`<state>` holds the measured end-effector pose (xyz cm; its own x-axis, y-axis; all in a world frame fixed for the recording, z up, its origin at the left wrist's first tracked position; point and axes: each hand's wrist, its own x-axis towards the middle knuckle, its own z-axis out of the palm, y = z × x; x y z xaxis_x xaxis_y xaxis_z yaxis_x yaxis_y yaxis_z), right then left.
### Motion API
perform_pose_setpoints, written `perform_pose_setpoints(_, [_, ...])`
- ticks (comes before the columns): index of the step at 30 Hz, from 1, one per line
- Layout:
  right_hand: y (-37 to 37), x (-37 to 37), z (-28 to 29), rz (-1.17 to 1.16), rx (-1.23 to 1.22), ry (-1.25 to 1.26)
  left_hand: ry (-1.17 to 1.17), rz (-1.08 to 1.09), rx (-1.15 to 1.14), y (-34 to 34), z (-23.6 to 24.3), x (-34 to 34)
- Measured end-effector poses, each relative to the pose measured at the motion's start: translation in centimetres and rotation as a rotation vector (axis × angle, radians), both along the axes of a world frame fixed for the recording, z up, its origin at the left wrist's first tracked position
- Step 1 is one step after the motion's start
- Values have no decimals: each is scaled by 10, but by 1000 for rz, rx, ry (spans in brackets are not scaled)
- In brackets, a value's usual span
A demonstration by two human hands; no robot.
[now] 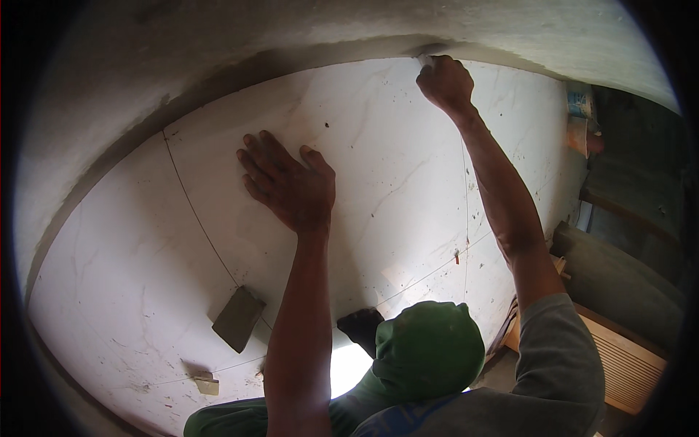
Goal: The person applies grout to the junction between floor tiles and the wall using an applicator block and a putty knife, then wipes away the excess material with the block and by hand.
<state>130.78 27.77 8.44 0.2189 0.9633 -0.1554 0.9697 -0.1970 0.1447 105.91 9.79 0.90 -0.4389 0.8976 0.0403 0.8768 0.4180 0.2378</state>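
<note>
My left hand (287,186) lies flat, fingers spread, on a large white marble-patterned floor tile (378,167). My right hand (445,82) reaches to the tile's far edge, where it meets the grey plastered wall (291,36). Its fingers are closed around a small white piece (425,61) pressed at that joint. My green-clad knee (429,349) sits at the tile's near edge.
A grey-brown flat block (237,317) and a small tan piece (206,384) lie on the neighbouring tile (124,277) at left. A dark object (362,326) sits beside my knee, and a tiny red spacer (456,256) stands in a joint. Bags (580,116) and a slatted wooden panel (626,360) are at right.
</note>
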Motion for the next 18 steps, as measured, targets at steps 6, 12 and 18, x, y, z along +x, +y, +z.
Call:
perform_pose_setpoints(6, [5, 35, 0, -80, 64, -58, -16, -8, 7, 4, 8, 7])
perform_pose_setpoints(12, [-45, 41, -7, 454, 232, 278, 40, -13, 11, 1, 3, 0])
perform_pose_setpoints(18, [-7, 89, -27, 796, 449, 291, 72, -25, 20, 4, 6, 10])
